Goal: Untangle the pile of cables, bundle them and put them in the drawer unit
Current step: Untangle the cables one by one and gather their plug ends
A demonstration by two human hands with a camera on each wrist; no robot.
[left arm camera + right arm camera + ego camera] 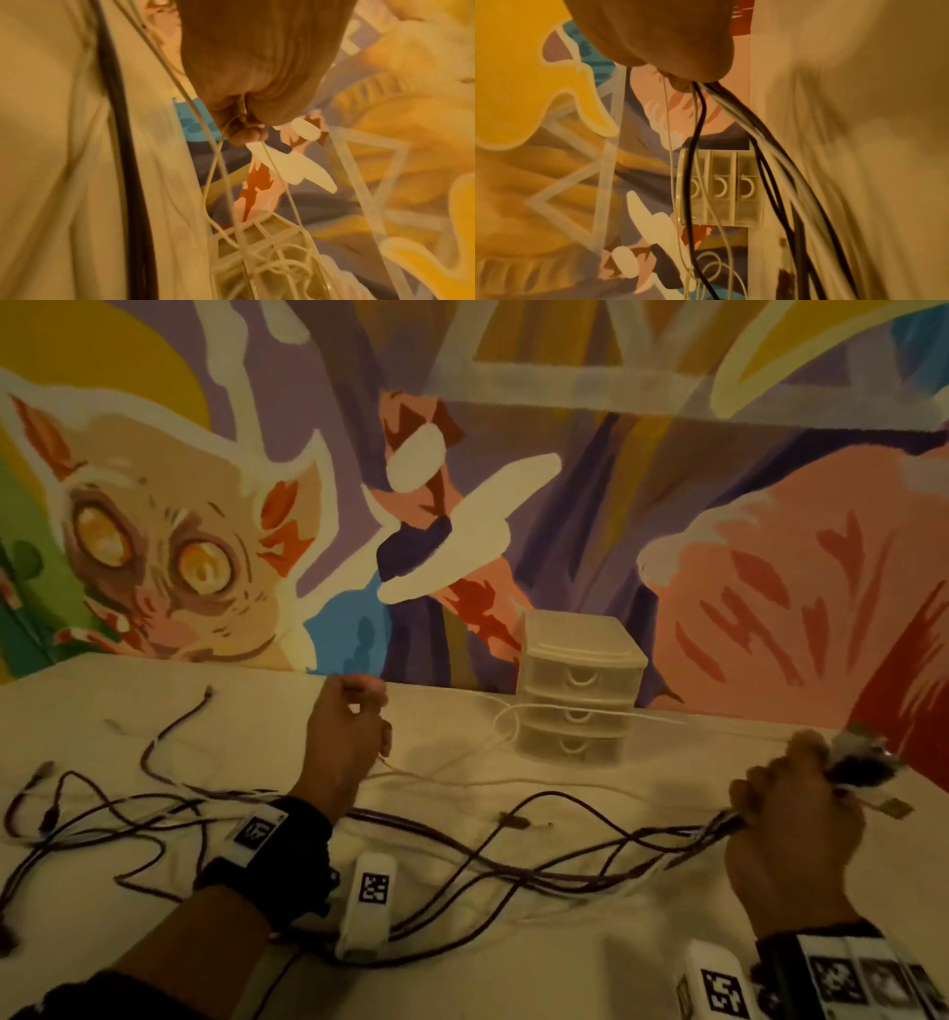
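Note:
Several dark cables (462,860) sprawl tangled across the white cloth from far left to right. My right hand (791,819) grips a bunch of their ends; in the right wrist view black and white cables (734,113) stream out of the fist. My left hand (354,731), raised over the middle of the table, pinches a thin white cable (506,726) that loops in front of the drawer unit (580,685). The left wrist view shows the white cable (218,154) caught between the fingertips (246,134). The translucent three-drawer unit stands at the back, all drawers pushed in.
A painted mural wall (462,480) rises right behind the table. Loose cable ends (174,726) lie at the far left. A white tagged block (367,906) rests on the cloth near my left wrist. A small connector (513,821) lies mid-table.

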